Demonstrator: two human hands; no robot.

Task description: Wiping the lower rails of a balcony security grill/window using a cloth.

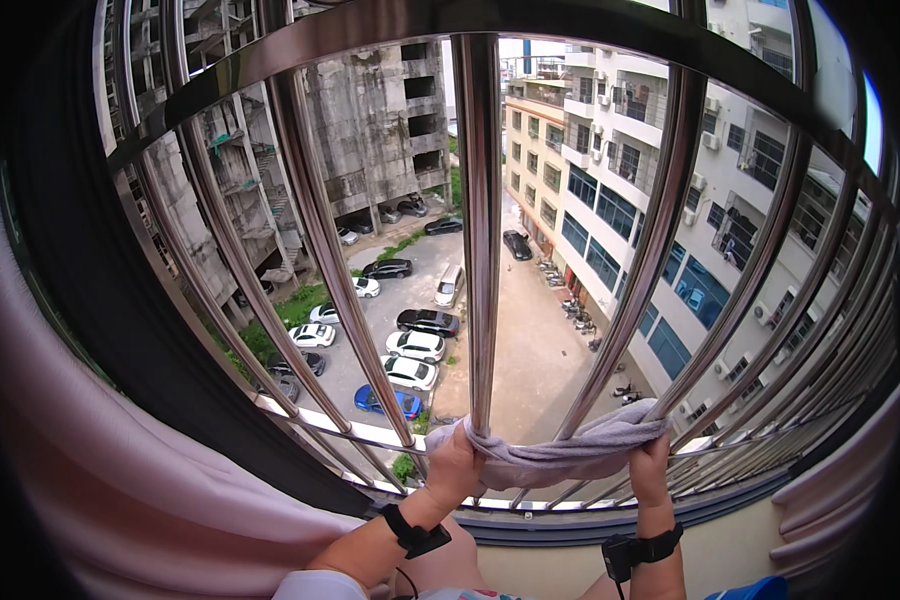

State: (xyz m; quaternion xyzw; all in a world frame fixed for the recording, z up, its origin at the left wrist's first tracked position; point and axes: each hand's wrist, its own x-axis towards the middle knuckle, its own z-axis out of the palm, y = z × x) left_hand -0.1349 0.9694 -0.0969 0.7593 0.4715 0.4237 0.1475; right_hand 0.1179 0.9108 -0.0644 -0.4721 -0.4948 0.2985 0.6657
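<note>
A grey-lilac cloth (562, 452), bunched and twisted along its top, stretches between my two hands at the lower rail of a stainless steel window grille (480, 225). My left hand (454, 463) grips its left end, close to the thick middle bar. Its right end is in my right hand (651, 463), with a fold of cloth showing above the fist. The cloth lies against the bars; its far side is hidden from me. Black straps with small devices circle both wrists.
A pink curtain (157, 480) hangs at the left, and another curtain (832, 480) at the right. Below the grille runs the dark window track (570, 532). Something blue (754, 589) sits at the bottom right. Far beneath, beyond the bars, cars stand in a yard (536, 345) between buildings.
</note>
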